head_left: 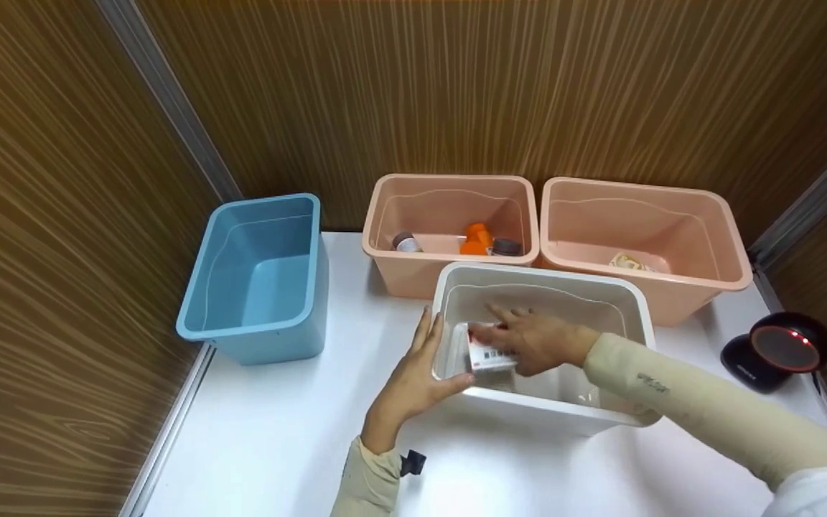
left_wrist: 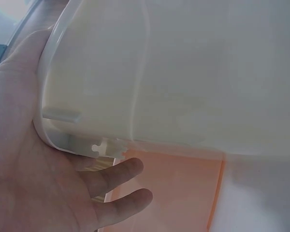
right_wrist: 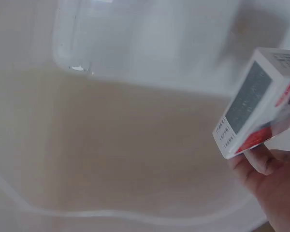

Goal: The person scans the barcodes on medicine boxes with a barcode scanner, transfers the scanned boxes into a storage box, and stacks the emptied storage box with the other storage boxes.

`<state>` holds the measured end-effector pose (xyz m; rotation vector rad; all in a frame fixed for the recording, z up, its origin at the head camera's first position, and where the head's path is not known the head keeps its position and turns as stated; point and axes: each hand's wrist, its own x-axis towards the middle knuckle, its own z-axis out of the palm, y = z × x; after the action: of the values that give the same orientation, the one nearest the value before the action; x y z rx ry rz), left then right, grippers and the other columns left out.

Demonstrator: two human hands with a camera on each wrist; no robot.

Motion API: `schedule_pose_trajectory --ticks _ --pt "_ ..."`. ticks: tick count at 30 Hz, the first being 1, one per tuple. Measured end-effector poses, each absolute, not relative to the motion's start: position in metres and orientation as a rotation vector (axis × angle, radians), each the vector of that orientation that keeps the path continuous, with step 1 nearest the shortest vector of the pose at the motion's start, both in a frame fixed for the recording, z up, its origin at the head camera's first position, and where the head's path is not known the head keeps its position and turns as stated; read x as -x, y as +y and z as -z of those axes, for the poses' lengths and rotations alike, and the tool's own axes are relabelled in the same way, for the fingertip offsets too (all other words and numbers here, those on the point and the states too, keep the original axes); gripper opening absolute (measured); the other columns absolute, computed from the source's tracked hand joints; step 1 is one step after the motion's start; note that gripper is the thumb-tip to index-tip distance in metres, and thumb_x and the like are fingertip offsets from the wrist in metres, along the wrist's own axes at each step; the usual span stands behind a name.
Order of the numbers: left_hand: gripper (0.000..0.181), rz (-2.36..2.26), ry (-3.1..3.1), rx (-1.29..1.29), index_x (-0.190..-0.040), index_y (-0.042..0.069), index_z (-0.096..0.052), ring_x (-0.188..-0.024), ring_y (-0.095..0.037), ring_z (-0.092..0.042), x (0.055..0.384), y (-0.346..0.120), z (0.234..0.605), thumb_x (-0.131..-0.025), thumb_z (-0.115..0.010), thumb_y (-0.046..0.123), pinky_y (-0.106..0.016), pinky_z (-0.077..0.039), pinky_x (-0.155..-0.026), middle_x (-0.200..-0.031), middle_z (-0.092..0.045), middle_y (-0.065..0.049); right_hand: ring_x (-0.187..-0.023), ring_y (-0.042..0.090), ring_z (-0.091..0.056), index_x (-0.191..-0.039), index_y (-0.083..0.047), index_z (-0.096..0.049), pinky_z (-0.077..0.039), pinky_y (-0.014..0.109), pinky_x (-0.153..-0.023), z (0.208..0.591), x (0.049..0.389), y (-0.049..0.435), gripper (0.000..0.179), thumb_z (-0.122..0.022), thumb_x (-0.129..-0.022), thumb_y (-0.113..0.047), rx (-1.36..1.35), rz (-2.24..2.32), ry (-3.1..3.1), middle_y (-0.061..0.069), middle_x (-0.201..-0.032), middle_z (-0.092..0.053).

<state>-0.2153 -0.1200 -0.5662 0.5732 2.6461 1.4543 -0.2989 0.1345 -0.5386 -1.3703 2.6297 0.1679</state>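
Inside the white bin (head_left: 543, 402), my right hand (head_left: 539, 341) grips a small white-and-red carton (head_left: 489, 357) near the bin's left end. The carton (right_wrist: 251, 99) appears tilted in the right wrist view, showing a dark grey panel and printed text; fingers (right_wrist: 263, 162) of the right hand press its underside. My left hand (head_left: 413, 380) rests against the bin's near left corner, its thumb by the front rim and its fingers spread along the left side. In the left wrist view the palm of the left hand (left_wrist: 43, 179) lies at the rim, with straight fingers (left_wrist: 118, 176).
Behind the white bin stand two peach bins. The left peach bin (head_left: 449, 183) contains orange items (head_left: 477, 240) and dark-capped containers (head_left: 505, 247); the right peach bin (head_left: 643, 190) holds a small packet (head_left: 629, 262). A blue bin (head_left: 252, 330) stands left, a black scanner-like device (head_left: 779, 352) right.
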Motion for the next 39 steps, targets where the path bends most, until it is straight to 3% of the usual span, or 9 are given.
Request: schedule_pose_trajectory --ticks 3,8,19,30,39 --pt "0.109 -1.452 2.643 -0.564 -0.153 0.022 -0.006 -0.136 -0.028 -0.023 0.215 -0.120 0.565 -0.074 -0.063 0.069 -0.042 -0.032 -0.102 -0.155 0.017 0.014 -0.110 0.041 -0.050 -0.150 -0.032 -0.028 -0.041 0.056 -0.089 0.520 0.298 0.141 0.093 -0.075 -0.070 -0.031 1.421 -0.156 2.698 0.018 -0.151 -0.027" --pt "0.109 -1.432 2.644 -0.542 -0.153 0.023 -0.005 -0.136 -0.028 -0.022 0.215 -0.119 0.564 -0.073 -0.062 0.071 -0.043 -0.032 -0.103 -0.153 0.018 0.019 -0.095 0.037 -0.050 -0.148 -0.029 -0.034 -0.043 0.057 -0.083 0.489 0.291 0.148 0.078 -0.070 -0.079 -0.038 1.626 -0.176 2.763 0.012 -0.151 -0.031" --pt "0.107 -1.456 2.619 -0.517 -0.153 0.029 -0.004 -0.136 -0.030 -0.022 0.217 -0.119 0.562 -0.074 -0.068 0.062 -0.048 -0.031 -0.102 -0.153 0.017 0.018 -0.087 0.039 -0.048 -0.146 -0.028 -0.039 -0.041 0.055 -0.072 0.455 0.269 0.172 0.066 -0.063 -0.085 -0.039 1.753 -0.232 2.957 0.005 -0.149 -0.035" --pt "0.107 -1.428 2.642 -0.545 -0.154 0.023 -0.004 -0.137 -0.034 -0.019 0.216 -0.119 0.563 -0.076 -0.066 0.063 -0.053 -0.029 -0.102 -0.153 0.018 0.018 -0.096 0.048 -0.044 -0.145 -0.027 -0.040 -0.033 0.063 -0.085 0.451 0.256 0.215 0.058 -0.052 -0.090 -0.041 1.569 -0.181 3.121 0.008 -0.150 -0.033" --pt "0.105 -1.383 2.669 -0.547 -0.153 0.024 -0.002 -0.139 -0.028 -0.014 0.214 -0.119 0.563 -0.077 -0.060 0.068 -0.050 -0.026 -0.105 -0.154 0.018 0.015 -0.094 0.048 -0.042 -0.143 -0.023 -0.044 -0.036 0.058 -0.077 0.451 0.240 0.267 0.060 -0.057 -0.086 -0.037 1.372 -0.069 3.289 0.011 -0.149 -0.035"
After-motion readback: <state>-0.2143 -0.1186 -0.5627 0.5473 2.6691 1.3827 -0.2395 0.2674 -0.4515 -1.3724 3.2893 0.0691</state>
